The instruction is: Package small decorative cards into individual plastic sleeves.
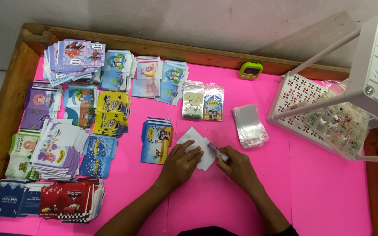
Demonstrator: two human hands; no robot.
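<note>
Pressing flat, open fingers, your left hand (181, 161) holds the white envelope (196, 146) on the pink table (329, 192). Your right hand (237, 166) pinches a small pen (218, 152). Two bagged packs (203, 101) look done; many card piles (71, 126) wait.

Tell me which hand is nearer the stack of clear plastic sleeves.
Right. The right hand sits just below and left of the clear plastic sleeves, holding a small pen-like item; the left hand lies farther left, pressing the white paper.
</note>
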